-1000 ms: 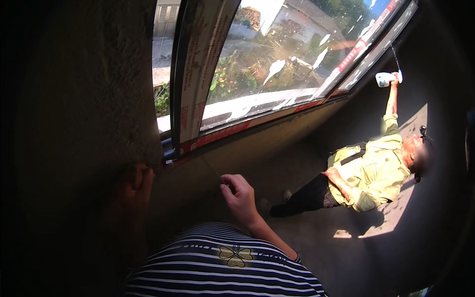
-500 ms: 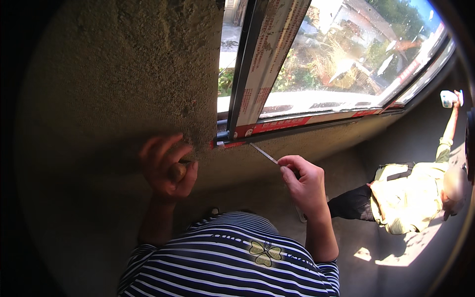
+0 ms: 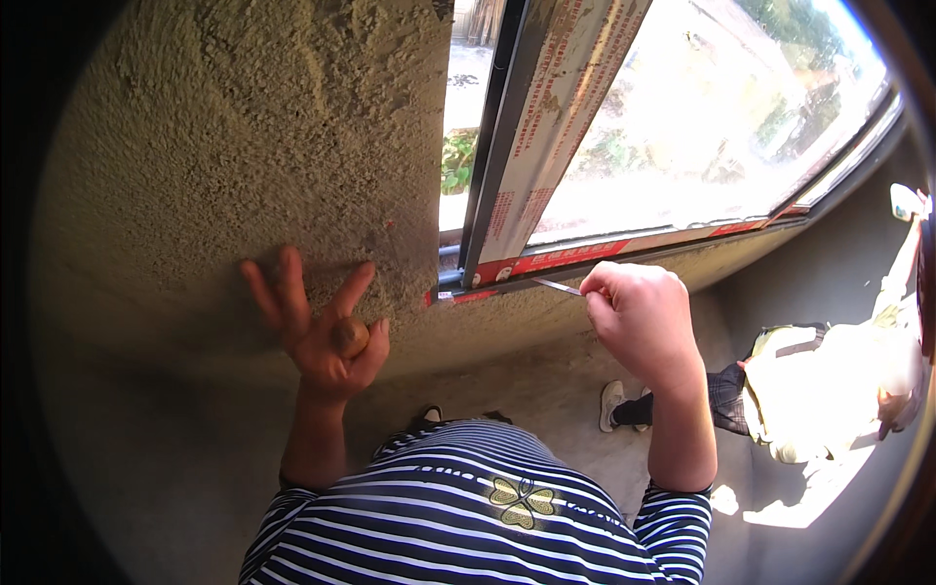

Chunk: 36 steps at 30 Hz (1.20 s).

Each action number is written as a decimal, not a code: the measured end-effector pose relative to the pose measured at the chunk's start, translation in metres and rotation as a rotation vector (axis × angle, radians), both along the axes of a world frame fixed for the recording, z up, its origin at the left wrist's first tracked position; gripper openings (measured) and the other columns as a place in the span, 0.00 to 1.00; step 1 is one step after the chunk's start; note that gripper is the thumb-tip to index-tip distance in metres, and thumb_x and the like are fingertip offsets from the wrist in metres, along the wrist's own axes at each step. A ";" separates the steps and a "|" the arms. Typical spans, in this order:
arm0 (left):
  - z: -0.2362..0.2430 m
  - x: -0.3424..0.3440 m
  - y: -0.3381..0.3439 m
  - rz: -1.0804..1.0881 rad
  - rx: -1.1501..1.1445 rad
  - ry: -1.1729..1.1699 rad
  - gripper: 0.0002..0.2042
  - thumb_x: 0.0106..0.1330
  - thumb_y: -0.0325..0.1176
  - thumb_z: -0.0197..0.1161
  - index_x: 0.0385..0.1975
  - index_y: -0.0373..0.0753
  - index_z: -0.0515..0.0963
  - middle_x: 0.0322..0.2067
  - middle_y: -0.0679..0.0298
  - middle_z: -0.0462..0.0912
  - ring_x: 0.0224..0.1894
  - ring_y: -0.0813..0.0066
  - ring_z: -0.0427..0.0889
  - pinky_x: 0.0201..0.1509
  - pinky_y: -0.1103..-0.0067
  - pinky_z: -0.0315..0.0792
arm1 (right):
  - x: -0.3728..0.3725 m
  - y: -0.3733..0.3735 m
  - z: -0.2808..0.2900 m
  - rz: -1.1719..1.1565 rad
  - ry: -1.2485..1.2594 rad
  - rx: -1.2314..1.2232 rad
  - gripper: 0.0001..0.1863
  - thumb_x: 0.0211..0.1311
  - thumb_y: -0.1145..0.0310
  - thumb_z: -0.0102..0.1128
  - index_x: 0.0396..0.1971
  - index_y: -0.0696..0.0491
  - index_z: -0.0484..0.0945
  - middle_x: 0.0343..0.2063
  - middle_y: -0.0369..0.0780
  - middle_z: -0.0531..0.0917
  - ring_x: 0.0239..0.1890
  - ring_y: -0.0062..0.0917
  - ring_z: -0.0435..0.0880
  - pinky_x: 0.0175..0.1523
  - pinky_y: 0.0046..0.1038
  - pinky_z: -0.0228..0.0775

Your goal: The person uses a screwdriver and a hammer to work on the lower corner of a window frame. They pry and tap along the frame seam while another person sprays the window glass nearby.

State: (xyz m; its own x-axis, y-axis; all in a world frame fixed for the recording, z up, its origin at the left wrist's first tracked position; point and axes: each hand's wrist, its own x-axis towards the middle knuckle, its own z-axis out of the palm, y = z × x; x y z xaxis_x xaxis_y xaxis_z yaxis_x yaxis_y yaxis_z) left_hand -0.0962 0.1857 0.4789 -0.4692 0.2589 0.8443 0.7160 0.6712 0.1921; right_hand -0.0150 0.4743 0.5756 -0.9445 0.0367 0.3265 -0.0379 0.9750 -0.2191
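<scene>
In the head view, my left hand [image 3: 317,351] is by the rough plaster wall [image 3: 253,156], its fingers spread, with a small round brown object [image 3: 349,336] held in the palm against the thumb. My right hand [image 3: 643,322] is closed on a thin, flat metal strip [image 3: 556,287], whose far end reaches the lower rail [image 3: 551,257] of the window frame [image 3: 526,117]. Red and white protective film covers much of that frame, and a narrow gap beside it shows the outside.
A person [image 3: 819,380] in a pale yellow shirt is at the right, arm stretched out toward a white bottle [image 3: 905,201]. Their shoe [image 3: 610,405] rests on the concrete floor [image 3: 175,458]. The sunlit glass pane [image 3: 702,127] fills the upper right.
My left hand has come up into light, with fingers spread along the wall. My right hand and the strip have moved right along the lower frame. The window sits further right in the picture.
</scene>
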 end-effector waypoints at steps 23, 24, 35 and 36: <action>-0.006 -0.005 0.011 0.043 0.001 0.082 0.15 0.55 0.45 0.62 0.42 0.53 0.85 0.68 0.47 0.55 0.73 0.42 0.41 0.72 0.45 0.35 | -0.024 0.050 -0.011 -0.009 -0.403 -0.653 0.06 0.53 0.73 0.60 0.26 0.61 0.80 0.20 0.36 0.80 0.23 0.16 0.76 0.30 0.20 0.68; -0.008 -0.006 0.010 0.043 -0.022 0.096 0.15 0.55 0.45 0.61 0.42 0.53 0.84 0.68 0.47 0.55 0.73 0.43 0.41 0.72 0.44 0.35 | -0.023 0.053 -0.014 0.013 -0.392 -0.698 0.06 0.53 0.73 0.60 0.26 0.61 0.80 0.21 0.36 0.81 0.23 0.16 0.76 0.31 0.20 0.68; -0.016 -0.008 0.014 0.046 0.008 0.095 0.19 0.56 0.45 0.59 0.49 0.54 0.81 0.68 0.48 0.53 0.73 0.44 0.44 0.71 0.40 0.37 | -0.006 0.036 -0.044 -0.089 -0.203 -0.737 0.04 0.55 0.76 0.59 0.29 0.59 0.81 0.21 0.34 0.80 0.24 0.14 0.76 0.30 0.19 0.68; -0.015 -0.006 0.013 0.080 -0.019 0.089 0.20 0.57 0.45 0.59 0.50 0.54 0.80 0.69 0.47 0.52 0.73 0.41 0.43 0.70 0.40 0.38 | 0.000 0.027 -0.047 -0.142 -0.168 -0.630 0.04 0.56 0.75 0.59 0.30 0.59 0.81 0.21 0.35 0.81 0.23 0.15 0.77 0.30 0.20 0.69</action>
State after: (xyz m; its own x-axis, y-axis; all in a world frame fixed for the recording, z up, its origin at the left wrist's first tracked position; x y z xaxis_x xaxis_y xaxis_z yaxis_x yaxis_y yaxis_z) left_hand -0.1022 0.1992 0.4643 -0.4122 0.2398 0.8790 0.6736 0.7299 0.1168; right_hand -0.0153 0.5013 0.5290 -0.9526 0.3000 0.0511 0.1655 0.6516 -0.7403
